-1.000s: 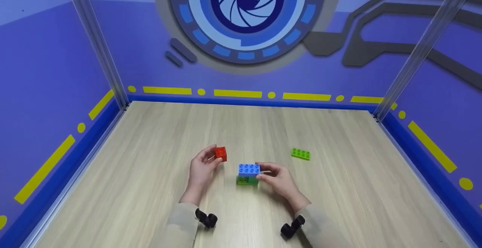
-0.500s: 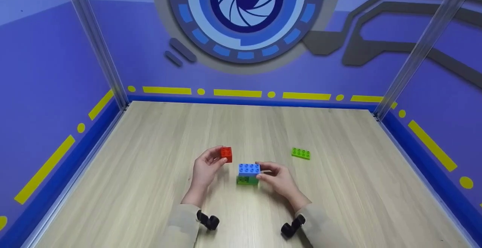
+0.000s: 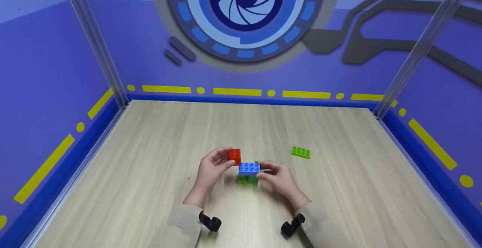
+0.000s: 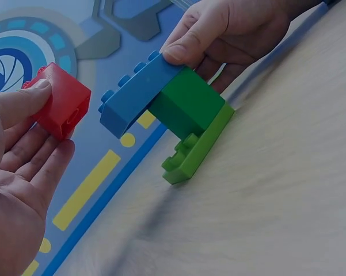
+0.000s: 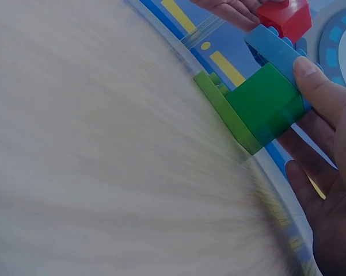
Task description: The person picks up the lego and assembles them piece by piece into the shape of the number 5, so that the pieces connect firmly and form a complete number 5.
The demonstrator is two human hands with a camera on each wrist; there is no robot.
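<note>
my left hand (image 3: 211, 169) pinches a glossy red brick (image 3: 234, 157) with four studs, above the table (image 3: 169, 127), about midway between its left and right edges. just beside, my right hand (image 3: 279, 177) pinches a stack (image 3: 249, 173): blue eight-stud brick (image 4: 139, 92) overhanging a green block (image 4: 187, 102) on a lime base (image 4: 202, 148).

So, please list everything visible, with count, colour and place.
Eight-stud brick: one, blue, over green
Four-stud brick: one, red, beside blue
Middle brick: one, green, under blue
Base plate: one, lime, under green
Loose plate: one, lime, farther right
Wood-grain tabletop: one, beige, below
Printed walls: three, blue-purple, back, sides
Corner posts: two, grey, rear corners
Wrist cameras: two, black, lower centre
Sleeves: two, beige, forearms
Left hand: one, pinching red
Right hand: one, holding blue
</note>
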